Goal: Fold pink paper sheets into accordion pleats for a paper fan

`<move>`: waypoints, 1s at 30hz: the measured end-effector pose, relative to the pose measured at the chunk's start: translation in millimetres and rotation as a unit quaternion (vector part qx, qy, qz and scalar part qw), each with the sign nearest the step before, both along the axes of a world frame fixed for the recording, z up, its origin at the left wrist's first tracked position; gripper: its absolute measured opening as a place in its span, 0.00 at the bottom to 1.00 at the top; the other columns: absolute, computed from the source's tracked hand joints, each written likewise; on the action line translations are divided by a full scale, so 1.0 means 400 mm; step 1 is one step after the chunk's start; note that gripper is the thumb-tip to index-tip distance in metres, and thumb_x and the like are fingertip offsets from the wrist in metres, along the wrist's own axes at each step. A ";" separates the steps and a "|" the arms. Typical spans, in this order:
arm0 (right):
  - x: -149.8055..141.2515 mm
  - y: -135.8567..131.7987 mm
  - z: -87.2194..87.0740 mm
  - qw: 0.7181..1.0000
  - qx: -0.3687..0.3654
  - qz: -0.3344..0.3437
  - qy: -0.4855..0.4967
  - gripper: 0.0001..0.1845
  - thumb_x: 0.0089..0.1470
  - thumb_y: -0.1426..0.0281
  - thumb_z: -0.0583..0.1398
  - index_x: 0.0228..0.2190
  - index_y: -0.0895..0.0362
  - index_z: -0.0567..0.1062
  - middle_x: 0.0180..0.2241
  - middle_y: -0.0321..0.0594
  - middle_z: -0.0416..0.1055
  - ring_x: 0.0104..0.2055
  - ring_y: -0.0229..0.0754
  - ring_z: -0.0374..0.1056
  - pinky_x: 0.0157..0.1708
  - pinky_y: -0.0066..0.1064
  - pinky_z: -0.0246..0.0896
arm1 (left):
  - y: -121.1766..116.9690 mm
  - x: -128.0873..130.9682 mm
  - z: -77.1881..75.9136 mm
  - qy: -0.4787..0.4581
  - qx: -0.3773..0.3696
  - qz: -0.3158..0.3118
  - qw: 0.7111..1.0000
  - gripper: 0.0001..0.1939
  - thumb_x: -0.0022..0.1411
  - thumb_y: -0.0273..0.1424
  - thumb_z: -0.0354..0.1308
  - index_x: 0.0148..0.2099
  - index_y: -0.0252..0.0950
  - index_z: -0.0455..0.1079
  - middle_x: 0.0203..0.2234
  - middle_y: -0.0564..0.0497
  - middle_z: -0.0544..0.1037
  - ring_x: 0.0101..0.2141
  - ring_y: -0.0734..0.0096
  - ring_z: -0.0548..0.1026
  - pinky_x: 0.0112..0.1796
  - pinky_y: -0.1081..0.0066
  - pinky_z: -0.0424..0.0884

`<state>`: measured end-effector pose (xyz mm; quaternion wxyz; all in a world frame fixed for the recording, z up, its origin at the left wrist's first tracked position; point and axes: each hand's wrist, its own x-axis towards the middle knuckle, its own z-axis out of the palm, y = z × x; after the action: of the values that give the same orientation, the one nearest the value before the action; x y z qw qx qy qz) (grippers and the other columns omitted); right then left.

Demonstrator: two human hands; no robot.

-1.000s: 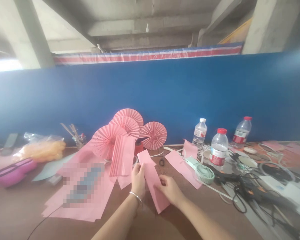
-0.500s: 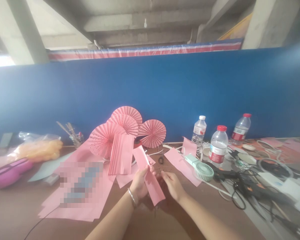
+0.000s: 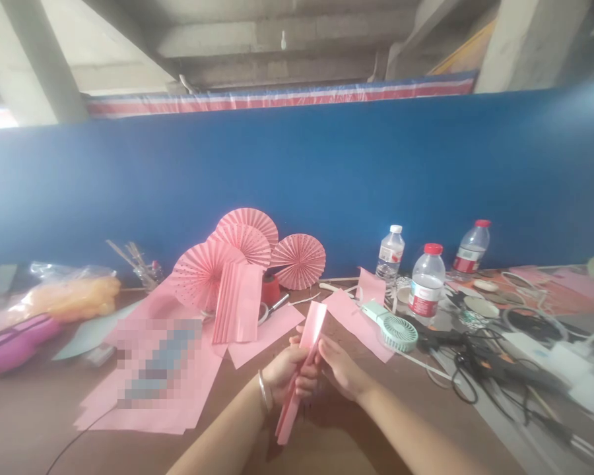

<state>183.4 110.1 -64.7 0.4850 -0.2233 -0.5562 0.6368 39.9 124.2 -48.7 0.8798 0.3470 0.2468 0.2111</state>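
A folded strip of pink paper (image 3: 313, 326) stands slantwise above the tabletop (image 3: 222, 404), its upper end leaning away and to the right, its lower end pointing back toward the person. The left hand (image 3: 288, 371) grips it, fingers curled round its middle, and a silver bracelet (image 3: 264, 392) circles that wrist. The right hand (image 3: 344, 369) is partly curled, its fingertips at the strip's right edge; whether they pinch the paper cannot be told. Just beyond the hands a flat pink sheet (image 3: 270, 334) lies on the tabletop, and beside it a pleated pink paper (image 3: 237, 305) leans upright in front of a group of round pink paper fans (image 3: 245, 245). Another round fan (image 3: 299, 262) stands to their right. To the left, larger pink sheets (image 3: 205, 376) overlap, with a pixelated patch hiding what is on them. To the right, a pale green handheld fan (image 3: 398, 332) rests partly on another pink piece (image 3: 346, 316). Farther right stand three plastic bottles (image 3: 428, 284), near a tangle of cables (image 3: 468, 369). At the far left are a clear bag with yellow contents (image 3: 74, 297) and a purple-pink item (image 3: 22, 343). A blue partition (image 3: 287, 165) runs behind everything.
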 end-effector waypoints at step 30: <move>0.016 0.046 -0.013 0.958 -0.133 -0.183 0.178 0.15 0.48 0.59 0.58 0.32 0.56 0.65 0.22 0.38 0.72 0.25 0.42 0.68 0.21 0.29 0.59 | -0.024 0.036 -0.015 0.255 0.147 0.017 0.955 0.23 0.52 0.54 0.47 0.31 0.38 0.57 0.14 0.63 0.52 0.12 0.87 0.48 0.14 0.82 0.45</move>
<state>189.8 128.6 -69.8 0.6506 -0.2668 -0.3207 0.6346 54.1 114.5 -54.8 0.7230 0.5103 0.4356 0.1646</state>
